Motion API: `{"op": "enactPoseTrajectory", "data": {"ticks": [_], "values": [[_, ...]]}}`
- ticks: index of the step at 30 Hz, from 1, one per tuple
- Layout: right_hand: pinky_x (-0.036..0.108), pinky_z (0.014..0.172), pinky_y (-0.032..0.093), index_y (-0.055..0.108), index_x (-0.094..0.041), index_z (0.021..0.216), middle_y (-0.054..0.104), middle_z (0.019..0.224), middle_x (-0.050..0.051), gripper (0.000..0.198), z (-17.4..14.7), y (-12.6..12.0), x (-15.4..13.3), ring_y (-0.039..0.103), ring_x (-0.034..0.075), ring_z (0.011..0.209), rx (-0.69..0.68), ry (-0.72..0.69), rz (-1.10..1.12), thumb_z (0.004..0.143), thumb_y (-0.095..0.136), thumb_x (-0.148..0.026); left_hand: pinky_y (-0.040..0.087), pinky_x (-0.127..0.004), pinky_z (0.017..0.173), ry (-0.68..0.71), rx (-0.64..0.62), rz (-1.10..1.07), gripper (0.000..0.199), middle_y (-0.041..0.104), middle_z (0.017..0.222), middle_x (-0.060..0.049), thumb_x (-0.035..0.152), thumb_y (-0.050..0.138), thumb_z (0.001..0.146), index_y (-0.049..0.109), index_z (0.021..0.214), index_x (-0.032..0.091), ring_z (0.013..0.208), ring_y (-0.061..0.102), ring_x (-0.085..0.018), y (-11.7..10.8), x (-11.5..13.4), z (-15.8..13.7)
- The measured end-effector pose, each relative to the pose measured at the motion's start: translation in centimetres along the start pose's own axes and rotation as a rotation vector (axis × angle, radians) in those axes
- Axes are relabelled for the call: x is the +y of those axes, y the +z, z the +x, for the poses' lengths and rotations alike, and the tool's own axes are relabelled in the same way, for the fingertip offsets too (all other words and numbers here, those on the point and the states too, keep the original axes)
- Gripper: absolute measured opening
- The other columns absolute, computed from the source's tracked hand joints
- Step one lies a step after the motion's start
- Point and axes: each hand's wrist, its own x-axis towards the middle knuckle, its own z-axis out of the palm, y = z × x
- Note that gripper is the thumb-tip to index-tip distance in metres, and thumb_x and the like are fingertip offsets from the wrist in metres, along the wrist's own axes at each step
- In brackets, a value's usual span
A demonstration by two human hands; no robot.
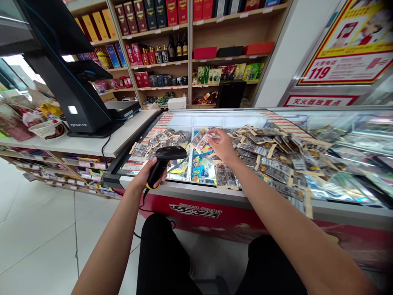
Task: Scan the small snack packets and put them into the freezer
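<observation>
My left hand [147, 174] is wrapped round the grip of a black barcode scanner [170, 153] with a yellow base, its head tilted over the freezer's near left part. My right hand [222, 144] pinches a small snack packet [201, 139] by its right edge, a little to the right of the scanner. A large heap of similar packets [273, 149] in dark clear wrap with tan ends spreads over the glass lid to the right. A smaller group of packets [162, 137] lies on the left, behind the scanner. The scanner's cord hangs below my left hand.
The chest freezer [196, 209] has a red front and a glass top, with wrapped goods under the glass. On the left, a counter [89, 145] carries a black checkout terminal [84, 98] and a paper bowl [49, 129]. Shelves [153, 32] of boxes and bottles stand behind.
</observation>
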Motion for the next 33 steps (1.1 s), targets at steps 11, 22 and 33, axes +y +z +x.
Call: {"op": "enactPoseTrajectory", "data": {"ticks": [11, 22, 33], "values": [[0.037, 0.065, 0.066, 0.07, -0.023, 0.113, 0.074, 0.125, 0.013, 0.03, -0.5, -0.2, -0.9, 0.075, 0.029, 0.096, -0.022, 0.087, 0.054, 0.092, 0.065, -0.043, 0.027, -0.022, 0.031, -0.071, -0.009, 0.029, 0.073, 0.067, 0.06, -0.005, 0.082, 0.063, 0.087, 0.071, 0.106, 0.012, 0.029, 0.045, -0.011, 0.2, 0.7, -0.2], [0.041, 0.076, 0.066, 0.071, -0.022, 0.115, 0.075, 0.122, 0.013, 0.031, -0.1, -0.2, 0.4, 0.075, 0.028, 0.098, -0.008, 0.032, -0.007, 0.093, 0.066, -0.042, 0.024, -0.022, 0.03, 0.134, 0.128, -0.132, 0.064, 0.065, 0.058, -0.001, 0.075, 0.07, 0.085, 0.07, 0.106, 0.015, 0.028, 0.045, -0.011, 0.3, 0.3, -0.1], [0.054, 0.096, 0.063, 0.061, -0.025, 0.153, 0.058, 0.155, 0.021, 0.072, 1.1, 2.1, -1.4, 0.067, 0.04, 0.128, -0.497, 0.051, -0.33, 0.09, 0.082, -0.054, 0.027, -0.022, 0.034, 0.306, 0.433, -0.319, 0.06, 0.056, 0.053, 0.003, 0.075, 0.057, 0.095, 0.069, 0.101, 0.017, 0.03, 0.042, -0.009, 1.1, 1.0, 0.2]]}}
